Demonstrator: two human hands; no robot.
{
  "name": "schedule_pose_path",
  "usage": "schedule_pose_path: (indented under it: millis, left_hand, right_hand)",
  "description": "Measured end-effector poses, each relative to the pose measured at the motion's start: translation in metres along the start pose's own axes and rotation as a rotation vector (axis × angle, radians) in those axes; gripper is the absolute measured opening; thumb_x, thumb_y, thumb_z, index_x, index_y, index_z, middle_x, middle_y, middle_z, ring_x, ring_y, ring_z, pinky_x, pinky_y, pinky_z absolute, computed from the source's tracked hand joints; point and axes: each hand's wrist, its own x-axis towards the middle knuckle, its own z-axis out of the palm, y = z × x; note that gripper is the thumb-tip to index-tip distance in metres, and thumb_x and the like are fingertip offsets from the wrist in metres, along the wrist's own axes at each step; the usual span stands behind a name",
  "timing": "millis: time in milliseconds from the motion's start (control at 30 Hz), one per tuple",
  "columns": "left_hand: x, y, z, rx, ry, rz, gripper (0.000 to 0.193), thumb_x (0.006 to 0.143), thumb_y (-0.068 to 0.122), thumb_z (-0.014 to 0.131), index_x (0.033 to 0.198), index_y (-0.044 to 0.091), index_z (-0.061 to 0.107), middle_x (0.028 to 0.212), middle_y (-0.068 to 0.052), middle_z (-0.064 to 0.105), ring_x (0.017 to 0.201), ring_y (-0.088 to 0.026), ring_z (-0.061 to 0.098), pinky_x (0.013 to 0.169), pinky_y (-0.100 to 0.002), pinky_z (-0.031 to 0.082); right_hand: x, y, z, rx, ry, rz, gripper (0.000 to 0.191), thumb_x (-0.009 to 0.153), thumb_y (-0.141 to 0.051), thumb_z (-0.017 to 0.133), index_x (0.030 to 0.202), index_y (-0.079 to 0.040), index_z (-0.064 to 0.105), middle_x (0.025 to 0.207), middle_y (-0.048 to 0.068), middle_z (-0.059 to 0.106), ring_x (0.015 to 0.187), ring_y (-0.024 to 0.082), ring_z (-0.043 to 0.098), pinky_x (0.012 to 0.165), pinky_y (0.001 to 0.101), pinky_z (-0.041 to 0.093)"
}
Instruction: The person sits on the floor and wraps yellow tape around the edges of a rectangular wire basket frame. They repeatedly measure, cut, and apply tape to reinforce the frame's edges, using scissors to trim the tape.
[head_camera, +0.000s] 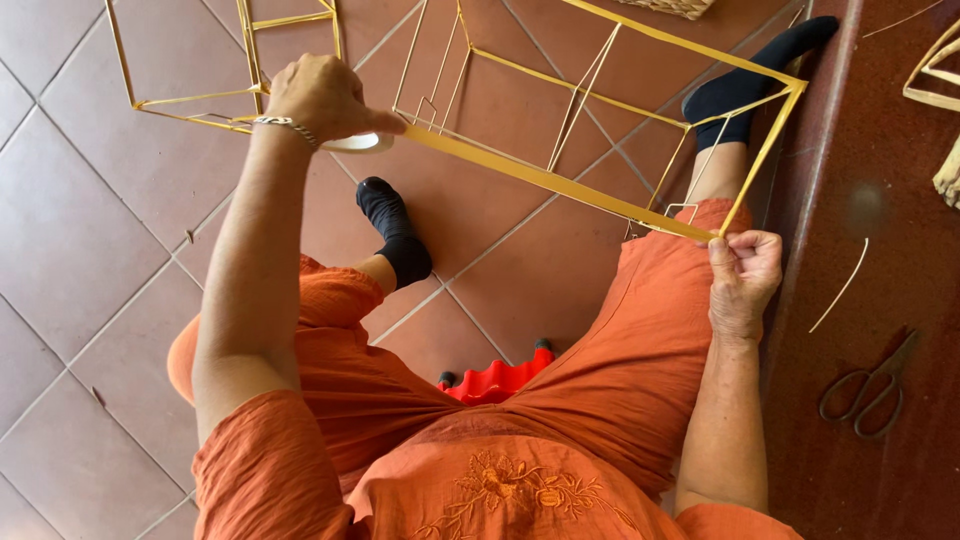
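A large yellow frame of thin strips (545, 178) hangs over my knees and the tiled floor. My left hand (322, 95) is closed around a white tape roll (358, 143) pressed against the frame's near bar at its left end. My right hand (745, 272) pinches the frame's near right corner, fingers curled tight on the strip. I sit in orange clothes with black socks (398, 230).
A second yellow frame (190, 98) lies on the floor at upper left. On the dark red surface to my right rest scissors (868, 392), a loose thin strip (840, 287) and more strips (935, 70). A red stool edge (497, 380) shows between my legs.
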Motion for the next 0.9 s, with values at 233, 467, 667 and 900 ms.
schedule_pose_path:
  millis: [233,467,667,900]
  left_hand:
    - [0.031,-0.012,0.032,0.093,0.100,-0.046,0.078,0.057,0.084,0.088,0.077,0.010,0.080,0.076,-0.011,0.071,0.080,-0.030,0.070,0.072,-0.044,0.055]
    - [0.037,-0.009,0.039,0.013,0.056,-0.074,0.064,0.057,0.073,0.091,0.081,0.015,0.081,0.078,-0.005,0.073,0.085,-0.025,0.070,0.077,-0.040,0.055]
    - [0.031,-0.013,0.044,-0.167,0.000,-0.004,0.041,0.068,0.057,0.089,0.085,0.021,0.084,0.079,-0.004,0.075,0.085,-0.025,0.070,0.084,-0.039,0.053]
    - [-0.004,-0.025,0.067,-0.232,-0.092,0.018,0.045,0.077,0.058,0.086,0.087,0.014,0.081,0.067,-0.007,0.071,0.062,-0.024,0.069,0.065,-0.039,0.054]
  right_hand:
    - [0.001,-0.005,0.006,0.018,0.000,0.024,0.026,0.107,0.006,0.067,0.115,-0.006,0.046,0.108,0.009,0.064,0.101,0.018,0.069,0.104,0.0328,0.058]
    - [0.001,-0.013,0.012,0.014,-0.005,0.026,0.025,0.107,0.006,0.066,0.114,-0.006,0.046,0.108,0.010,0.065,0.102,0.018,0.070,0.105,0.0336,0.059]
    - [0.006,-0.005,0.004,-0.023,0.021,0.035,0.024,0.104,0.007,0.067,0.111,-0.006,0.047,0.104,0.008,0.063,0.100,0.019,0.071,0.097,0.0323,0.060]
    - [0.053,0.021,-0.011,-0.026,0.102,-0.052,0.028,0.107,0.013,0.073,0.105,-0.005,0.052,0.104,0.006,0.062,0.095,0.014,0.063,0.090,0.0261,0.054]
